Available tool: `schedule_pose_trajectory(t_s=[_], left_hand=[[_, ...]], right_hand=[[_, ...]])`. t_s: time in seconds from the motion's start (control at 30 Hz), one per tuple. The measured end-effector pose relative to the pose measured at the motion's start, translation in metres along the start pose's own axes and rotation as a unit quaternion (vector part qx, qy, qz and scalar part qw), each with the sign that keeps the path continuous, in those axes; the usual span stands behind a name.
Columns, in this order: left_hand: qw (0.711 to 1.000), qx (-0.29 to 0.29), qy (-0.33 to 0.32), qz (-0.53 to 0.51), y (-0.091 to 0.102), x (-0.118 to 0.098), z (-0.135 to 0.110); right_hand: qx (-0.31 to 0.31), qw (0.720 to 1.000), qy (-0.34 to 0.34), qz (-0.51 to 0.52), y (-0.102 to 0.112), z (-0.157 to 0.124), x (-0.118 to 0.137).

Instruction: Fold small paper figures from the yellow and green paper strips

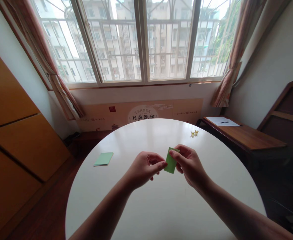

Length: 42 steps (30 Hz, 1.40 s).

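Note:
A green piece of paper, narrow and apparently folded, is held up over the white table between my two hands. My left hand pinches its lower left edge between thumb and fingers. Gripping the upper right part is my right hand, its thumb flat on the front face and the fingers behind. To the left lies a stack of light green paper squares. Two small yellowish folded pieces sit near the far right rim, beyond my right hand.
The round white table reaches toward a window with curtains. On the right a wooden bench bears a white sheet with a dark pen. A wooden cabinet stands left, and a printed banner is behind the table.

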<state>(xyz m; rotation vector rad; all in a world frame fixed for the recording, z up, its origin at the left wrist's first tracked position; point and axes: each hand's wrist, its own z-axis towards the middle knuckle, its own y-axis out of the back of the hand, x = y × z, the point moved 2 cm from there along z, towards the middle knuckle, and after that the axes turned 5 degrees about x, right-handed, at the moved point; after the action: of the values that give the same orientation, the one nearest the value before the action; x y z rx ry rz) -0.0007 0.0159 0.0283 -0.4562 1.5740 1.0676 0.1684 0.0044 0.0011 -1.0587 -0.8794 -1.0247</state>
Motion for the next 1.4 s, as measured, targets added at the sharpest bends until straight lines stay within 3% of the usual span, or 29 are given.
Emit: schedule_pose_trajectory(t_s=[1.0,1.4], left_hand=[[1.0,-0.01,0.013,0.01,-0.0046,0.0026,0.0027],[1.0,0.011,0.01,0.015,-0.0027,0.0027,0.0015]], right_hand=[[0.002,1.0,-0.017,-0.023,-0.001,0.0033,-0.0018],[0.014,1.0,-0.003,-0.026,-0.003,0.0032,0.0016]])
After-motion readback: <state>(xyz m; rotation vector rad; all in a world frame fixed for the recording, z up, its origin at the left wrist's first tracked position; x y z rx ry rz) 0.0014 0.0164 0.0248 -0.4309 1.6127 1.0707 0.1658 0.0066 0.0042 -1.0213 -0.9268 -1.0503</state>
